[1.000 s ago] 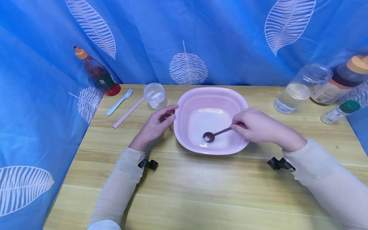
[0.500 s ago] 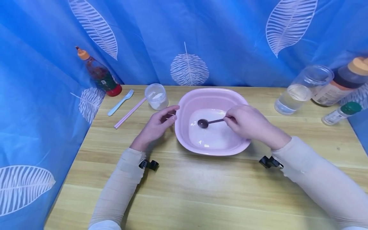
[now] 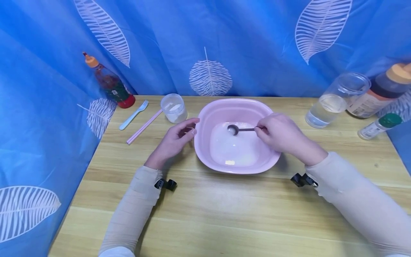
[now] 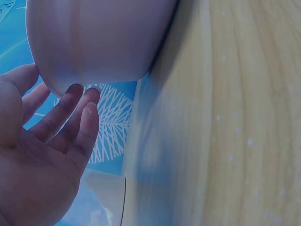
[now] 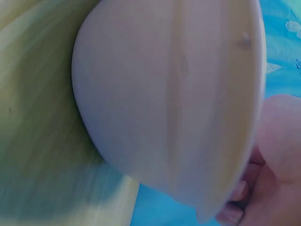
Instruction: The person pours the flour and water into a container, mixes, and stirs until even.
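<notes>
A pink basin stands on the wooden table, a whitish layer with glints across its floor. My right hand pinches the handle of a dark brown measuring spoon over the basin's right side. The spoon's round bowl is inside the basin, pointing left; whether it touches the floor I cannot tell. My left hand rests its fingertips against the basin's left rim, fingers relaxed, as the left wrist view also shows on the basin wall. In the right wrist view the basin's wall hides the spoon and part of the hand.
Left of the basin are a clear jar with white contents, pink chopsticks, a light blue fork and a red sauce bottle. Rightward stand a glass of clear liquid, a dark sauce bottle and a green-capped shaker.
The spoon's bowl moves up and left through the basin, then back a little right toward the far side. My right hand shifts left overall. My left hand stays at the rim.
</notes>
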The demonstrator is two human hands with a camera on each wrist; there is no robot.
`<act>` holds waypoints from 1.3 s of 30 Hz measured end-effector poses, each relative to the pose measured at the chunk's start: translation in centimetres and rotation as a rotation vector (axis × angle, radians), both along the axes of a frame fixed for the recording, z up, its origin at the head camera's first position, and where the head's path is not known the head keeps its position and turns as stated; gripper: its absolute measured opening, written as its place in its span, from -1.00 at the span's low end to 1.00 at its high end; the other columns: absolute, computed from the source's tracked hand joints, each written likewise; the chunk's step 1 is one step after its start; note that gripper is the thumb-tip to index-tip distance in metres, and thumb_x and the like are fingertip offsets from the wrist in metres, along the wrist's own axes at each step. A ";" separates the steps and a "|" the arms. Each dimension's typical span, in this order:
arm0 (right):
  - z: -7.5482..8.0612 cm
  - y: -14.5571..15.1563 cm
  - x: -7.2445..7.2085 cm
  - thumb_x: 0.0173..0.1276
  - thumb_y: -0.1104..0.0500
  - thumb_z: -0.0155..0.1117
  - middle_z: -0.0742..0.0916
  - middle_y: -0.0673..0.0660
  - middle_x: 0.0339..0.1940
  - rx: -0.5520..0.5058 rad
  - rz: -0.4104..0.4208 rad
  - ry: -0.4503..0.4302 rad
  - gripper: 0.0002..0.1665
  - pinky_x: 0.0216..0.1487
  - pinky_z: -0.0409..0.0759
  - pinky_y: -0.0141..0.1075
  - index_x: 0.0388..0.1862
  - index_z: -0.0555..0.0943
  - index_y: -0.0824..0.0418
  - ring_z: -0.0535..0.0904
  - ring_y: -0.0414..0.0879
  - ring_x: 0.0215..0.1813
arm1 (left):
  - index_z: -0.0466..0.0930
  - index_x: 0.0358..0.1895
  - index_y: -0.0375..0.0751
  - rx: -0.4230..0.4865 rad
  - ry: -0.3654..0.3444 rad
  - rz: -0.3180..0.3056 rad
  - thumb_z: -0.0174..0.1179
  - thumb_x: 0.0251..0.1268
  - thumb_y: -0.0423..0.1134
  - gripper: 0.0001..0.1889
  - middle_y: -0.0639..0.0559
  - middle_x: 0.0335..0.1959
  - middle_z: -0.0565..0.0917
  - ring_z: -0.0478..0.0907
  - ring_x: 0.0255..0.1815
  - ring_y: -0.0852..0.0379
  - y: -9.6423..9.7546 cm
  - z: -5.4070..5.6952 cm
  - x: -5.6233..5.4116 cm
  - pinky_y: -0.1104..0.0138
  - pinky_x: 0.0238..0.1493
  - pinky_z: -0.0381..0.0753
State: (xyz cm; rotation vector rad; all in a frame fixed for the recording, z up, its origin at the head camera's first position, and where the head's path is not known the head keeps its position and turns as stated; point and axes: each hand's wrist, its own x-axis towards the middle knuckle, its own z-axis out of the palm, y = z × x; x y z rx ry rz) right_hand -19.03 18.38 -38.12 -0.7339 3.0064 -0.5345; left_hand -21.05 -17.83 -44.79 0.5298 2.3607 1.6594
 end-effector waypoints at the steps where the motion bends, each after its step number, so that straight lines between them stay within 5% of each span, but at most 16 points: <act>1: -0.1 -0.3 0.0 0.54 0.20 0.27 0.72 0.08 -0.49 -0.009 0.018 -0.004 -0.76 -0.12 0.51 -0.05 -0.23 0.82 0.28 0.56 0.03 -0.33 | 0.50 0.56 -0.08 -0.001 0.000 -0.001 0.15 0.70 -0.21 -0.53 -0.19 0.34 0.68 0.64 0.28 -0.10 0.0 0.0 0.0 0.32 0.20 0.66; 7: -0.6 -1.8 0.3 0.53 0.24 0.33 0.82 0.06 -0.39 -0.057 0.176 0.006 -0.83 0.06 0.61 0.03 -0.22 0.83 0.24 0.65 -0.01 -0.28 | 0.49 0.57 -0.09 -0.005 0.003 -0.004 0.15 0.70 -0.22 -0.52 -0.20 0.34 0.68 0.64 0.25 -0.11 0.0 0.1 0.0 0.30 0.20 0.66; 11: -0.5 -1.9 0.7 0.51 0.26 0.38 0.75 -0.02 -0.45 -0.051 0.277 0.019 -0.85 0.00 0.55 -0.04 -0.31 0.80 0.17 0.58 -0.10 -0.33 | 0.49 0.57 -0.07 -0.010 0.001 -0.004 0.14 0.70 -0.21 -0.52 -0.19 0.34 0.67 0.64 0.27 -0.10 0.0 0.1 0.0 0.25 0.24 0.66; 17: 0.4 -1.0 1.4 0.48 0.24 0.44 0.70 -0.11 -0.45 -0.040 0.328 0.003 -0.87 0.02 0.52 -0.09 -0.32 0.79 0.08 0.53 -0.16 -0.28 | 0.50 0.56 -0.05 -0.009 -0.004 0.002 0.15 0.70 -0.19 -0.53 -0.17 0.34 0.67 0.64 0.27 -0.10 0.0 0.0 -0.1 0.26 0.23 0.66; 23: 0.3 -0.9 1.3 0.50 0.24 0.41 0.74 -0.08 -0.42 -0.045 0.297 0.018 -0.87 0.01 0.54 -0.08 -0.27 0.82 0.08 0.55 -0.17 -0.28 | 0.50 0.56 -0.06 -0.003 0.004 0.003 0.15 0.70 -0.21 -0.53 -0.18 0.34 0.68 0.65 0.24 -0.11 -0.1 -0.1 0.0 0.32 0.18 0.68; 31: -0.3 -1.3 0.2 0.54 0.21 0.34 0.86 0.06 -0.32 -0.022 0.149 0.024 -0.82 0.00 0.61 0.00 -0.18 0.85 0.21 0.62 -0.09 -0.34 | 0.48 0.57 -0.06 -0.011 -0.003 -0.006 0.14 0.70 -0.21 -0.52 -0.18 0.34 0.67 0.65 0.25 -0.11 0.0 0.0 0.0 0.22 0.24 0.67; 39: -0.3 -0.8 -0.7 0.54 0.20 0.27 0.79 0.06 -0.47 -0.022 0.034 0.023 -0.76 0.07 0.55 0.09 -0.21 0.85 0.24 0.59 0.01 -0.36 | 0.49 0.57 -0.07 -0.004 -0.004 -0.006 0.14 0.70 -0.20 -0.53 -0.18 0.33 0.68 0.64 0.26 -0.11 -0.1 0.1 0.0 0.26 0.22 0.67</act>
